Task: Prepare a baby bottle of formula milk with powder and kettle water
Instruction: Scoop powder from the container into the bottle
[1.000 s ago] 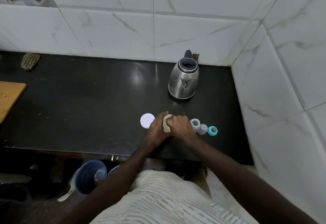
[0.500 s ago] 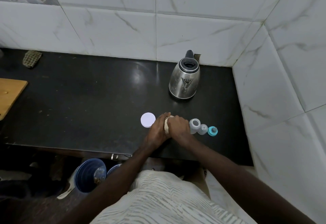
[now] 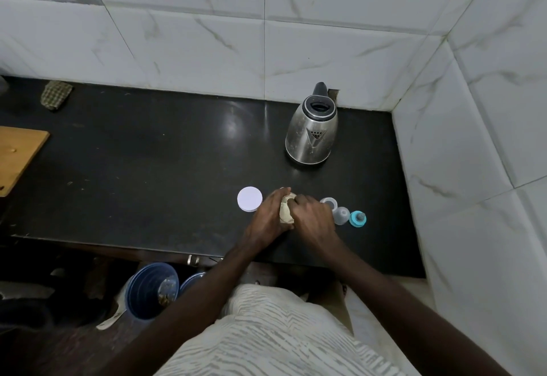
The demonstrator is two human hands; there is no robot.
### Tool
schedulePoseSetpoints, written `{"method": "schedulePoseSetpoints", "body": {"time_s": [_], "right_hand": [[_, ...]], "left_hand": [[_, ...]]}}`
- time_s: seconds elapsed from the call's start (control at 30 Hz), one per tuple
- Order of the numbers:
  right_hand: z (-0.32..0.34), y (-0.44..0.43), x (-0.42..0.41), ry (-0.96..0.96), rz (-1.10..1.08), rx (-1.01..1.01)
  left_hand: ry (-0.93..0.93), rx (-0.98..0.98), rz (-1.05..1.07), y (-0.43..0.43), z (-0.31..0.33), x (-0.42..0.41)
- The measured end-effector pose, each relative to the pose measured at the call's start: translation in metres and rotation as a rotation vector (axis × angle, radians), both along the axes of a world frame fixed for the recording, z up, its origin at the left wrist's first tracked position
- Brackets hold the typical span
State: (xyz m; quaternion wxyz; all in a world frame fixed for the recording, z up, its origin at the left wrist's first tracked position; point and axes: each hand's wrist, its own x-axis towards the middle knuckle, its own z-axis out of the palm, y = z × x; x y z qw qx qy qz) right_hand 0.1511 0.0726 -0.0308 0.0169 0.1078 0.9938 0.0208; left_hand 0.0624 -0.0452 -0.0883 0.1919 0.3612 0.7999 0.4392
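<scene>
A beige formula powder tin [image 3: 286,211] stands on the black counter [image 3: 148,168], mostly hidden between my hands. My left hand [image 3: 268,218] grips its left side and my right hand [image 3: 312,217] covers its top and right side. Its white round lid [image 3: 249,199] lies flat just left of my left hand. Right of my right hand stand the clear baby bottle [image 3: 329,202], a clear cap [image 3: 342,215] and the teal teat ring [image 3: 357,218]. The steel kettle [image 3: 312,131] stands behind them near the wall.
White tiled walls close the counter at the back and right. A wooden board [image 3: 17,159] lies at the left edge, a checked cloth [image 3: 55,94] at the back left. Blue buckets [image 3: 151,290] stand on the floor below the counter's front edge.
Both hands stay on the tin with only slight shifts; the view has drifted a little. Nothing else on the counter moved.
</scene>
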Motion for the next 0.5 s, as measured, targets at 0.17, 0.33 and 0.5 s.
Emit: {"method": "schedulePoseSetpoints", "body": {"time_s": [0.17, 0.33, 0.5], "right_hand": [[-0.008, 0.006, 0.02, 0.115, -0.005, -0.074], [-0.008, 0.013, 0.026, 0.067, -0.062, -0.156], [-0.009, 0.013, 0.025, 0.064, -0.136, -0.214]], "left_hand": [[0.073, -0.021, -0.015, 0.001, -0.007, 0.001], [0.124, -0.038, -0.043, 0.002, -0.004, 0.004], [0.152, -0.059, -0.053, 0.003, -0.002, 0.006]]}}
